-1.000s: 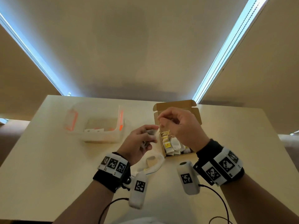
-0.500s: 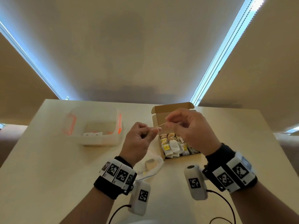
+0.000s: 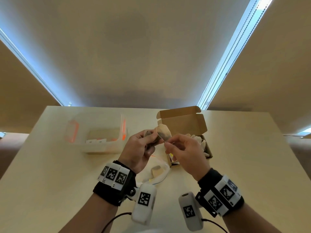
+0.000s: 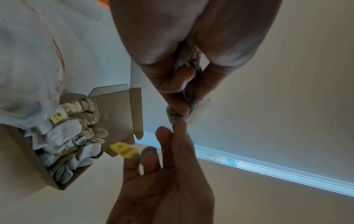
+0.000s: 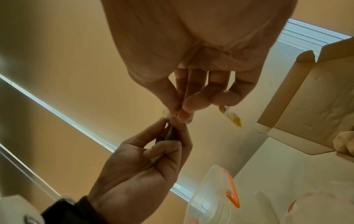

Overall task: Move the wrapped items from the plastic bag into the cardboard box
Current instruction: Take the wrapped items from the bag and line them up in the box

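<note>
Head view: both hands (image 3: 139, 148) hold a tea bag (image 3: 162, 132) above the cardboard box's (image 3: 181, 121) left edge.

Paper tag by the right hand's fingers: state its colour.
Yellow paper tag, clearest in the left wrist view.

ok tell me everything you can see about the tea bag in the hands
The tea bag is a small pale paper pouch, crumpled, with dark contents showing through. It is held in the air in front of the open cardboard box. The left hand pinches its body; the right hand pinches the thin string running from it. A yellow paper tag hangs by the right hand's fingers.
</note>
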